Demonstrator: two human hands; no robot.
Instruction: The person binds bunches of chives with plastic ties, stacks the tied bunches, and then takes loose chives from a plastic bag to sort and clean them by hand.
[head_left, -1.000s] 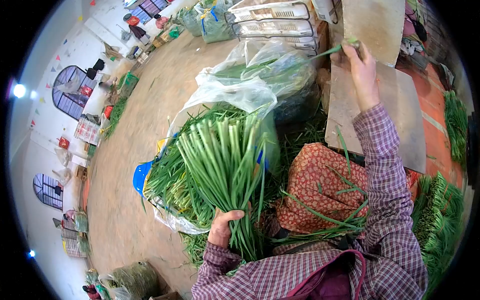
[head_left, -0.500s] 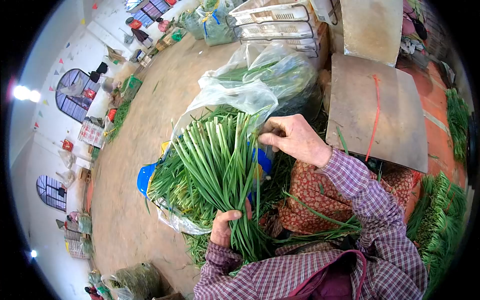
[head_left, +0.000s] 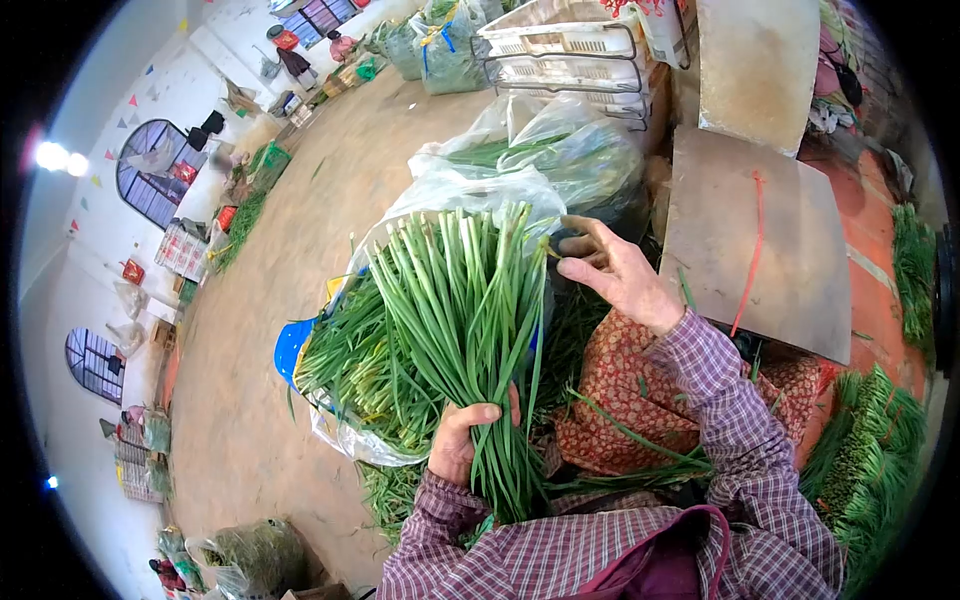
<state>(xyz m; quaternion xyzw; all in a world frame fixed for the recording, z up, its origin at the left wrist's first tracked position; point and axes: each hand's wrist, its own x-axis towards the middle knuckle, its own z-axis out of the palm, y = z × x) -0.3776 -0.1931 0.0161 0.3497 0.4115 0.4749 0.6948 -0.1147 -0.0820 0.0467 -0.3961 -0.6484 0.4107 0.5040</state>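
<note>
My left hand (head_left: 462, 437) is wrapped round a bunch of garlic chives (head_left: 455, 300), gripping it low down with the pale cut ends fanned upward. Beside the upper right of the bunch is my right hand (head_left: 622, 275), its fingers and thumb spread apart. A small yellowish shred (head_left: 546, 246) shows near its fingertips; whether they touch it I cannot tell. Behind the bunch, more loose chives (head_left: 370, 380) fill a plastic-lined container with a blue rim (head_left: 290, 352).
A clear plastic bag of greens (head_left: 590, 150) lies beyond the container. At right are a board with a red tie (head_left: 715, 230) and stacked green bundles (head_left: 870, 440). White crates (head_left: 565, 70) stand at the back. Red patterned cloth (head_left: 610, 400) covers my lap.
My right hand has gone from a pinch at the bunch's edge to spread fingers, slightly to the right. The bunch has turned more upright and shifted a little right with my left hand.
</note>
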